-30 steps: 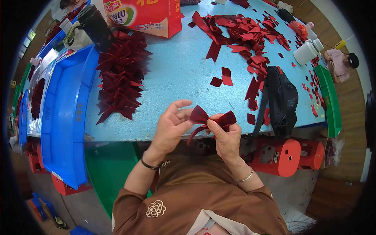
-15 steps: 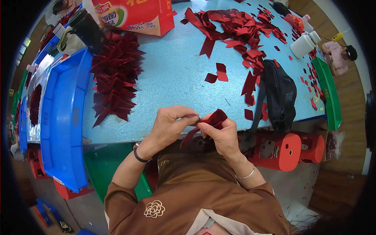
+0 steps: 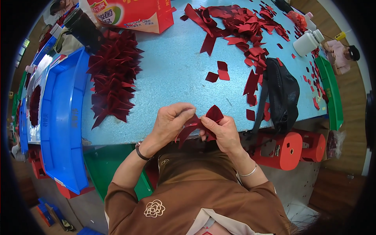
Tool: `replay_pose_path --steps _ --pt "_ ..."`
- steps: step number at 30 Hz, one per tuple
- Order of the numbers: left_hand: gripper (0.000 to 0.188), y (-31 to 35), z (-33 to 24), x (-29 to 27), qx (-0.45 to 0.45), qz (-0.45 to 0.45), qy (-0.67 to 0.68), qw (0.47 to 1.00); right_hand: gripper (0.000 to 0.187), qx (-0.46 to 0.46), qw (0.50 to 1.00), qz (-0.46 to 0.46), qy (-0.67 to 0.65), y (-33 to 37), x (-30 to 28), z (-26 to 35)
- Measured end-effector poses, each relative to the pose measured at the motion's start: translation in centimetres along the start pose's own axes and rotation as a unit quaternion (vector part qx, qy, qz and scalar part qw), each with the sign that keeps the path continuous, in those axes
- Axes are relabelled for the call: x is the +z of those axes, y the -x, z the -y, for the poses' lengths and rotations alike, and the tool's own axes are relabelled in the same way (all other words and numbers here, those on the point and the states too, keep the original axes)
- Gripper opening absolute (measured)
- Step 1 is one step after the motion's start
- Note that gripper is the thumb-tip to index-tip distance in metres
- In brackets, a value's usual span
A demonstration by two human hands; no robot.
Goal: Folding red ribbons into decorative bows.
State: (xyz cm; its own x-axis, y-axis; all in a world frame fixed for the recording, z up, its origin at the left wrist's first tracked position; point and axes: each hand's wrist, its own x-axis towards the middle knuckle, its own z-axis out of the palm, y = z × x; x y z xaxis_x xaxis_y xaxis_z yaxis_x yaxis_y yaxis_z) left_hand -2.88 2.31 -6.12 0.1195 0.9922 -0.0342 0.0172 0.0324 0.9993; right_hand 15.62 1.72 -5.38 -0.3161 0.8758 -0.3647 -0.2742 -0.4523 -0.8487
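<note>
On the table (image 3: pixel 168 70), bows (image 3: pixel 113 74) lie left of the hands (image 3: pixel 169 123), a pouch (image 3: pixel 281 94) right, ribbons (image 3: pixel 243 27) beyond.

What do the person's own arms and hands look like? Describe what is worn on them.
The left hand and right hand are ungloved. A narrow dark band circles the left wrist, and a thin silvery bangle the right. Plain brown sleeves leave both forearms bare.

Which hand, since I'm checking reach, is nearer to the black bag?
Right. The right hand is to the left of the black bag, apart from it; the left hand is farther left, beyond the right hand.
</note>
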Motion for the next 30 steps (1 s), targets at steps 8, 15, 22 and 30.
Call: replay_pose_path --steps 8,15,22,30 --pt "0.019 -2.0 -0.2 -0.9 -0.026 0.012 -0.069 0.997 0.019 -0.072 0.982 -0.042 0.171 -1.2 -0.5 0.3" --pt "0.023 -3.1 0.0 -2.0 -0.073 0.036 -0.115 0.99 0.013 -0.19 0.919 -0.076 0.336 -2.7 -0.6 0.8" --pt "0.029 -1.8 -0.8 -1.5 0.323 -0.066 -0.351 0.876 0.013 -0.184 0.891 -0.059 0.411 -4.6 -1.6 0.4" --pt "0.049 -1.5 2.1 -1.1 0.31 0.12 -0.406 0.851 0.013 -0.215 0.849 -0.036 0.481 -6.2 -1.8 0.9"
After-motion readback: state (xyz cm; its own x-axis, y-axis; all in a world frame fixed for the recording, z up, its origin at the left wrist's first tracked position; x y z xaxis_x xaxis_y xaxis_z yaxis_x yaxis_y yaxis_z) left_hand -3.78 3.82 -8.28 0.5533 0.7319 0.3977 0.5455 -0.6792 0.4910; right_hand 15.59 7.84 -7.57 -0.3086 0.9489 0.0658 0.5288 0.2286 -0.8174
